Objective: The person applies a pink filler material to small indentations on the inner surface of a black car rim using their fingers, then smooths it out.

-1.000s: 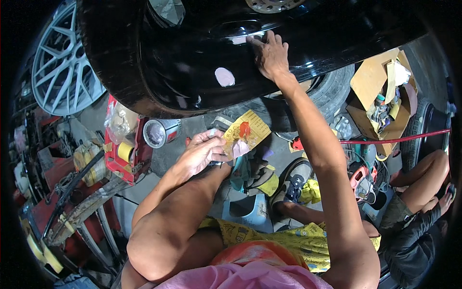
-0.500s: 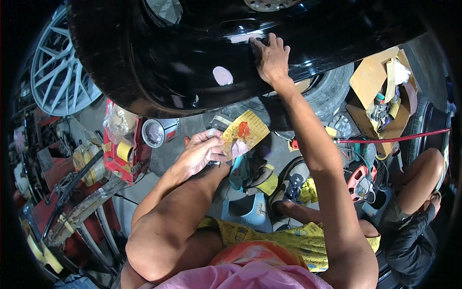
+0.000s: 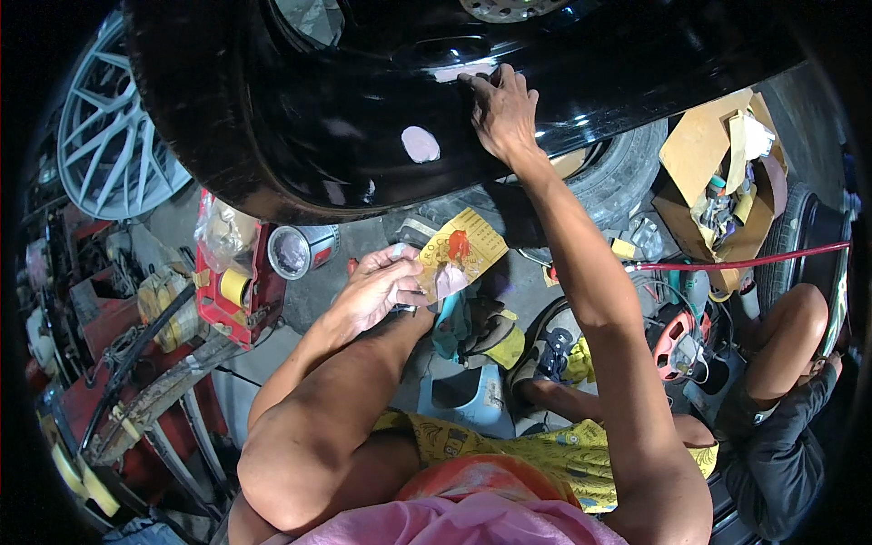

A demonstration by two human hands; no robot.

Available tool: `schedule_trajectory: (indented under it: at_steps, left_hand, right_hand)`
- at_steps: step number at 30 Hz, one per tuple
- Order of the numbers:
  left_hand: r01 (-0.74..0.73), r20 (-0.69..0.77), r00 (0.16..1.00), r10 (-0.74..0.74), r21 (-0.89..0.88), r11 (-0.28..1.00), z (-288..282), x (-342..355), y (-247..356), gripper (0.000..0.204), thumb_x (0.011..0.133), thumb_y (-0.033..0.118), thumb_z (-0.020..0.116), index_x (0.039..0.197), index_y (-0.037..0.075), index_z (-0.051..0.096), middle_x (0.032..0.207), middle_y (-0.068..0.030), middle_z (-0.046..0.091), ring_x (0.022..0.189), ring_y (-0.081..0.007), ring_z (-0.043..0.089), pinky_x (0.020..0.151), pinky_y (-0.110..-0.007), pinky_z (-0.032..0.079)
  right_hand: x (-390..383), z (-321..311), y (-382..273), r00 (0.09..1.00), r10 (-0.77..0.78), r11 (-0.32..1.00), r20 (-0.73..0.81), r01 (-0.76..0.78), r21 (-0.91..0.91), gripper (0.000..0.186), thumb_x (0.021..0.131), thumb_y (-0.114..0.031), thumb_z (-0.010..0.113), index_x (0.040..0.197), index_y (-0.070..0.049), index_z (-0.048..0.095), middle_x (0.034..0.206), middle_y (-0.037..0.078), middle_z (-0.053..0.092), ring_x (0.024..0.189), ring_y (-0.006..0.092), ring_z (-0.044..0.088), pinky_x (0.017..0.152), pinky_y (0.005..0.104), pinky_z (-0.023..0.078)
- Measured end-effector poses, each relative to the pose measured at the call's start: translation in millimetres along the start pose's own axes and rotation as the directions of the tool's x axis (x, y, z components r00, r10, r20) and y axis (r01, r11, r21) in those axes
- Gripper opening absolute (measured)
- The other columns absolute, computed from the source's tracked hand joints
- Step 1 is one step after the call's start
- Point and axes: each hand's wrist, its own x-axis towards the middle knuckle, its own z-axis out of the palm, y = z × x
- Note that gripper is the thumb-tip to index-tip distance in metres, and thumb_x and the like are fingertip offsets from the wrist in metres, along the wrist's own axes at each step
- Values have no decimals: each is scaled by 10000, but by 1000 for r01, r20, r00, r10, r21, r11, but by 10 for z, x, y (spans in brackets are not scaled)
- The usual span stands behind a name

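My left hand (image 3: 377,289) pinches the near left edge of a yellow printed paper sheet (image 3: 477,238) above my knee. A red smear and a pinkish-grey dab of paste (image 3: 449,280) lie on the sheet. My right hand (image 3: 505,111) reaches to a glossy black car body panel (image 3: 336,100), fingers bent and apart. Its fingertips touch the panel at the right end of a long pale pink patch of filler (image 3: 463,72). Lower left on the panel is a rounded pink patch (image 3: 421,143). What lies under the fingertips is hidden.
A tin (image 3: 291,252) stands by a red tray (image 3: 224,300) with a tape roll. Below are a blue plastic stool (image 3: 463,400) and shoe (image 3: 551,350). Rightward are a cardboard box (image 3: 695,150), red hose (image 3: 745,262) and another person's bent leg (image 3: 788,341). A grey wheel (image 3: 118,127) leans far left.
My right hand has shifted slightly left and down along the panel, its fingers drawn closer together. The left hand and paper sheet barely moved. The other person's arm and leg moved a little.
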Motion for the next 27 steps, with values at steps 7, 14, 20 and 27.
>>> schedule_trajectory:
  at_steps: [7, 14, 20, 27]
  left_hand:
    - [11, 5, 1000, -11, 1, 1000, 74, -27, 50, 77, 946, 50, 599, 1022, 40, 590, 935, -96, 689, 761, -180, 713, 682, -331, 628]
    - [2, 17, 1000, -2, 9, 1000, 58, -10, 43, 68, 961, 61, 588, 1026, 45, 574, 916, -75, 683, 746, -181, 717, 681, -342, 631]
    - [-16, 32, 999, 16, -1, 1000, 71, -31, 52, 65, 970, 72, 584, 1027, 44, 572, 910, -68, 680, 746, -179, 717, 688, -356, 635]
    - [-16, 38, 999, 16, -5, 1000, -3, 1, 16, 72, 954, 66, 599, 1019, 43, 579, 942, -76, 677, 794, -192, 715, 704, -352, 634]
  right_hand:
    - [90, 106, 263, 973, 214, 933, -83, -178, 314, 308, 897, -178, 587, 1181, -185, 707, 1042, 134, 542, 996, 317, 555, 812, 491, 452]
    - [169, 151, 545, 961, 274, 908, -37, -246, 339, 301, 912, -241, 547, 1150, -185, 723, 1032, 140, 564, 1009, 334, 583, 834, 502, 468]
    - [215, 186, 547, 964, 266, 927, -28, -248, 282, 286, 908, -249, 561, 1128, -192, 734, 1058, 140, 576, 1042, 341, 580, 840, 505, 461]
    - [172, 240, 294, 972, 233, 933, -13, -220, 285, 268, 898, -227, 571, 1107, -183, 734, 1075, 154, 572, 1041, 352, 585, 819, 512, 465]
